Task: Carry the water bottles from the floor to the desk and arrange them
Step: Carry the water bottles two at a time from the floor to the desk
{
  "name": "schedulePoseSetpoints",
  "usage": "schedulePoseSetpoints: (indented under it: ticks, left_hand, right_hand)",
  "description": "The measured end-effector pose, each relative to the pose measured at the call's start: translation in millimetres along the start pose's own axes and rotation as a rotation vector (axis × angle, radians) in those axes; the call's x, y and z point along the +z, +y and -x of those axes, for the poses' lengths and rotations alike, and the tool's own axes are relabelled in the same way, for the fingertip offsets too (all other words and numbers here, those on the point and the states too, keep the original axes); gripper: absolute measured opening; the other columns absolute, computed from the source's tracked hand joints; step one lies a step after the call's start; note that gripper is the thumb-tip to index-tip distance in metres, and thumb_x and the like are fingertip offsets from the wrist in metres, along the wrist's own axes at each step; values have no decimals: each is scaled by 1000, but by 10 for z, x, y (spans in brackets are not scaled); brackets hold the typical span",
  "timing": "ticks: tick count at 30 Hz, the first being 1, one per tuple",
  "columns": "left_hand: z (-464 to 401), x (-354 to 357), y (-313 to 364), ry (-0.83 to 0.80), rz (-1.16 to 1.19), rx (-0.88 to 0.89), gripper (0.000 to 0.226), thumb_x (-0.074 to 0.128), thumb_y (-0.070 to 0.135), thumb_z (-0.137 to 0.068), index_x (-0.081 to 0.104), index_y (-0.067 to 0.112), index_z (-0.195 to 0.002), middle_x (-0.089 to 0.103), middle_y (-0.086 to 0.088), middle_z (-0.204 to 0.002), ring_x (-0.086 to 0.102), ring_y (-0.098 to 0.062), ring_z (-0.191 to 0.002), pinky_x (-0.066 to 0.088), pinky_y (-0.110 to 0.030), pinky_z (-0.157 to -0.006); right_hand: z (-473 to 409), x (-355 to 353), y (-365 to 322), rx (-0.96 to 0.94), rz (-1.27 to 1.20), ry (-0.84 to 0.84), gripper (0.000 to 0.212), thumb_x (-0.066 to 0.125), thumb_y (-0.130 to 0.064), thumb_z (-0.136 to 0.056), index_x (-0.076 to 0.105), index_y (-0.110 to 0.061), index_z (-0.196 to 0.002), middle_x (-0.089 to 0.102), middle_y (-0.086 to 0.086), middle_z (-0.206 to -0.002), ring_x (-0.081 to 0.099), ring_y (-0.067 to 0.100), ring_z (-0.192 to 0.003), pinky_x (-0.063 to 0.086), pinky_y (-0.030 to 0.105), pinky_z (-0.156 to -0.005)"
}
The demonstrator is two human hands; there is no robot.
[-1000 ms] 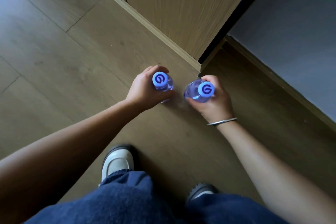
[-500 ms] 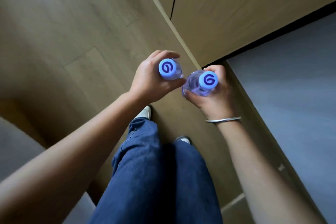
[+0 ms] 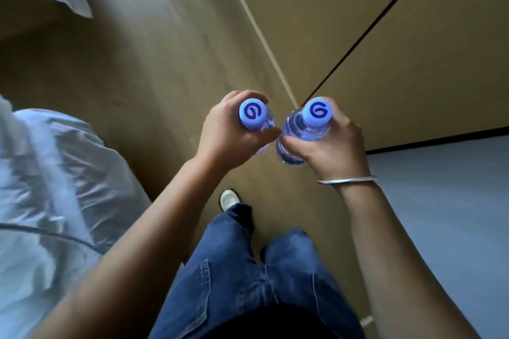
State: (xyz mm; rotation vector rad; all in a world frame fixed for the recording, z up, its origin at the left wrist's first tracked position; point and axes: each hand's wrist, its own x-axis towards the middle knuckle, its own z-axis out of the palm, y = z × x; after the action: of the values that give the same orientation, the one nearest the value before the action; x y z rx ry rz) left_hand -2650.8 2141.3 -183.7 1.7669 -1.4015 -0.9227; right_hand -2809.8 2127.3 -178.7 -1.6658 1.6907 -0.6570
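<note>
- Nearest the camera, the person's legs in blue jeans [image 3: 242, 278] stand on the wooden floor [image 3: 132, 69], with one pale shoe [image 3: 228, 199] showing ahead of them.
- A bed with rumpled white sheets [image 3: 49, 187] lies just to the left of the legs.
- A grey surface [image 3: 446, 215] lies to the right; whether it is the counter cannot be told.
- The right wrist wears a thin silver bangle [image 3: 347, 180].
- The left hand [image 3: 228, 135] has its fingers curled round the left bottle [image 3: 254, 118], held upright below its blue cap.
- The right hand [image 3: 333, 143] grips the right bottle [image 3: 298, 132] the same way, tilted slightly leftward.
- Both bottles are held in the air above the floor, close together; the thumbs nearly meet.
- Beyond them stand wooden cabinet panels [image 3: 344, 22].
</note>
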Motion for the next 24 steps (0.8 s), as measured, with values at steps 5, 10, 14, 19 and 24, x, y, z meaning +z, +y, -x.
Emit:
schedulePoseSetpoints:
  ticks: [5,10,14,19,24]
  left_hand:
    - [-289,-641,4,87,-40,4,37,85,20,-59,66,15,-91,65,2,-92,61,-18,-83,50,-35,-78]
    - [-676,-1052,-19,205,-10,-31,37,87,20,-58,65,16,-88,66,0,-90,62,-20,-84,51,-39,-79]
    - [-1168,-1307,23,256,-23,-47,37,85,28,-55,65,17,-84,67,0,-86,62,-21,-82,51,-42,-78]
    - [-2121,-1589,194,357,-47,-58,36,81,32,-52,64,17,-81,67,0,-83,63,-22,-80,52,-43,-76]
    - [-2979,-1847,348,517,8,-104,33,85,23,-58,64,23,-82,67,1,-86,64,-20,-82,53,-42,-79]
  right_hand:
    - [-343,240,-612,-98,-37,-43,41,83,-33,-56,56,-26,-86,64,-6,-76,62,21,-75,47,29,-69]
    - [-873,409,-1020,-184,-59,-42,45,84,-36,-52,50,-32,-82,58,-10,-75,61,20,-76,44,26,-68]
    - [-1456,527,-1270,-232,-69,-83,43,83,-40,-53,53,-29,-82,60,-9,-76,62,21,-76,46,28,-68]
    - [-2516,612,-1710,-337,-59,-137,42,82,-44,-53,58,-26,-82,58,-12,-71,63,21,-75,48,28,-67]
    - [-3578,552,-2242,-459,-13,-200,44,82,-45,-54,49,-32,-80,56,-16,-67,61,19,-74,46,26,-66]
